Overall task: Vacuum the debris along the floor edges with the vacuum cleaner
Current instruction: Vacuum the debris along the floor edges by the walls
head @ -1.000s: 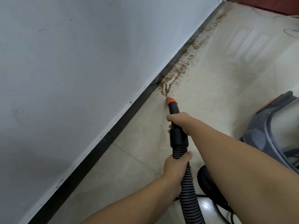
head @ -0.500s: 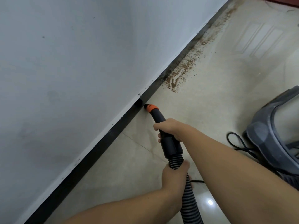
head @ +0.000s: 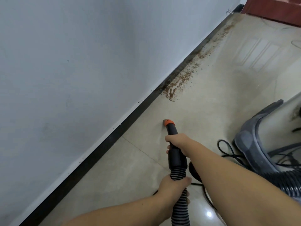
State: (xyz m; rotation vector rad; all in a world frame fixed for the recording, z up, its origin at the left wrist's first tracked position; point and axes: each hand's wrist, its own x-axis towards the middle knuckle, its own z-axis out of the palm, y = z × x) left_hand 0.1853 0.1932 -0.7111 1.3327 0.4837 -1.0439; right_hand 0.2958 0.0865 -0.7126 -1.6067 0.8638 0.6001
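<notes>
1. A pale grey-white wall (head: 81,62) fills the left half of the view and runs diagonally away toward the upper right.
2. The beige tiled floor (head: 130,168) takes up the right half, glossy enough to carry a small bright glare spot near the bottom edge.
3. A black baseboard (head: 104,144) lines the foot of the wall where it meets the floor.
4. The grey vacuum cleaner body (head: 254,144) sits on the floor at the right edge, with a black power cord (head: 226,149) looped just beside it.
5. A ribbed black hose (head: 181,204) rises from the bottom edge and joins a black nozzle tube (head: 175,154) tipped with an orange collar (head: 168,122); the tip points down at bare floor, near the baseboard.
6. Brown debris (head: 177,85) lies strewn along the baseboard farther up, well apart from the nozzle tip.
7. The right hand (head: 177,142) is wrapped around the nozzle tube.
8. The left hand (head: 172,185) grips the hose just below the tube.
9. A dark red door (head: 276,7) shows in the top right corner.
</notes>
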